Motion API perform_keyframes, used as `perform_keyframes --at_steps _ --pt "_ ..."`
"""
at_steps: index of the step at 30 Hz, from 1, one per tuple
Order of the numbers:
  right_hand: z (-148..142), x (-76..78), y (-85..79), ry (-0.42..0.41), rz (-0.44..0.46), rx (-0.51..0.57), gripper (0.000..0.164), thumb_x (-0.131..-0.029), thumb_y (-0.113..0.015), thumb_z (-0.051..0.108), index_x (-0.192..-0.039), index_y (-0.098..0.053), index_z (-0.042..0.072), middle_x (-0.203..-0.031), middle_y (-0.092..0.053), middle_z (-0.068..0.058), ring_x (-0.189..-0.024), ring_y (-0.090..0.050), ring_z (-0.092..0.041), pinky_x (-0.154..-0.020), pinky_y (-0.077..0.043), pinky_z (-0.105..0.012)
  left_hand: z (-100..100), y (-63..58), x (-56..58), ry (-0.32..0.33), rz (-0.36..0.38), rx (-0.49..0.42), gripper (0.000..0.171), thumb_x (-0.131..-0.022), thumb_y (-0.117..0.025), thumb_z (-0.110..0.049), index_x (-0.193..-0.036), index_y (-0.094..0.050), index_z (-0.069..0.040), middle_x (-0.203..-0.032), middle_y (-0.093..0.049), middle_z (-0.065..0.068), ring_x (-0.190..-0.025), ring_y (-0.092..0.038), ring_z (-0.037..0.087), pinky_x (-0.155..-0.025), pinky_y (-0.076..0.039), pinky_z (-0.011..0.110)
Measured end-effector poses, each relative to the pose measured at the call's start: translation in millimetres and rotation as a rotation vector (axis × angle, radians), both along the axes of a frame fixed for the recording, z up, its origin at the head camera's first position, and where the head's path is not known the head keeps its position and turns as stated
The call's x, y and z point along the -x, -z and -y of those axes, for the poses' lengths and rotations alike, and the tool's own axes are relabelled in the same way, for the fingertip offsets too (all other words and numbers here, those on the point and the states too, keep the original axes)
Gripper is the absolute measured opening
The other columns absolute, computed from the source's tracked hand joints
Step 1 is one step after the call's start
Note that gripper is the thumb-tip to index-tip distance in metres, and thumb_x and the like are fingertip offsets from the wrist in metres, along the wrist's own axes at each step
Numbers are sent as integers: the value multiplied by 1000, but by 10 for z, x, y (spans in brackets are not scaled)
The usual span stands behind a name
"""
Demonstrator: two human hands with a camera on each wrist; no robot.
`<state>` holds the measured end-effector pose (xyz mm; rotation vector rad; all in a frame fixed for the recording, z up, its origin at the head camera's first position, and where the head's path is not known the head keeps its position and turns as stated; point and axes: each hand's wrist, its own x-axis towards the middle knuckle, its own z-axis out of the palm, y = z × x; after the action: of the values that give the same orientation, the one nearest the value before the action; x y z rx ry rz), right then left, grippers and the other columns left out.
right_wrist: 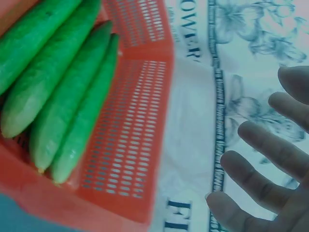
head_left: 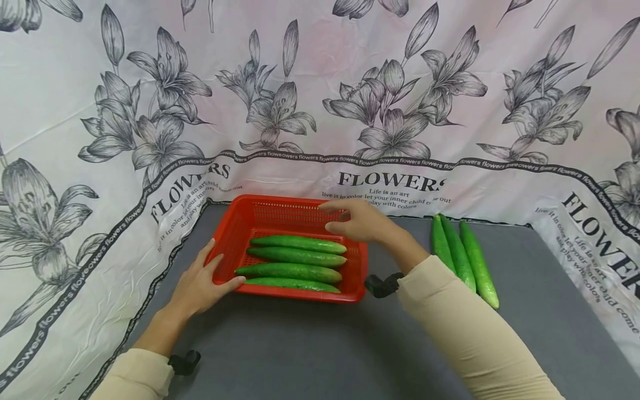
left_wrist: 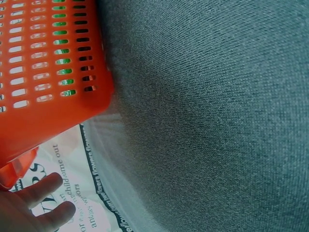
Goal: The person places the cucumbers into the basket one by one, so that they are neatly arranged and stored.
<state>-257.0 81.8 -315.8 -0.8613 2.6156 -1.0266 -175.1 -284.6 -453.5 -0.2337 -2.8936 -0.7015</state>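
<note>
A red plastic basket [head_left: 300, 296] with slotted walls holds several green cucumbers [head_left: 295, 255] lying side by side, roughly parallel to its front wall. At the basket's left front corner is my left hand [head_left: 197, 283], its thumb over the front rim and its fingers spread along the left side. The left wrist view shows two of its fingers [left_wrist: 43, 191] extended just outside the basket wall. Above the basket's right back part hovers my right hand [head_left: 362, 219], fingers spread and holding nothing. In the right wrist view, its fingertips [right_wrist: 231, 162] stand apart from the basket rim.
Three more cucumbers [head_left: 462, 258] lie on the grey cloth surface [head_left: 300, 350] to the right of the basket, partly behind the right sleeve. A white flower-printed sheet [head_left: 320, 83] rises behind and at both sides.
</note>
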Motion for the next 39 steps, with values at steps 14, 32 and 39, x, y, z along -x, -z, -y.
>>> perform_keyframes --at_steps 14,32,39 --pt "-647 -461 -277 139 -124 44 47 -92 -68 24 -137 -57 20 -138 -52 -1 -114 -55 -26 -82 -50 -45 -8 2 -4 2 8 8 87 -84 -61 -61 -137 -49 7 -156 -18 16 -123 -39 47 -94 -33 65" --pt "-1527 -1009 -238 334 -126 75 51 -95 -63 29 -143 -50 18 -142 -46 -12 -119 -47 -36 -89 -41 -58 10 -4 -24 -4 18 0 87 -84 -61 -61 -137 -49 6 -155 -18 17 -123 -39 47 -92 -34 66" --pt "-1759 -1140 -154 405 -153 81 52 -96 -62 29 -144 -47 16 -141 -45 -15 -118 -47 -38 -87 -41 -60 -1 -3 -13 -4 29 4 87 -84 -60 -62 -138 -48 6 -155 -18 17 -124 -38 46 -92 -34 67"
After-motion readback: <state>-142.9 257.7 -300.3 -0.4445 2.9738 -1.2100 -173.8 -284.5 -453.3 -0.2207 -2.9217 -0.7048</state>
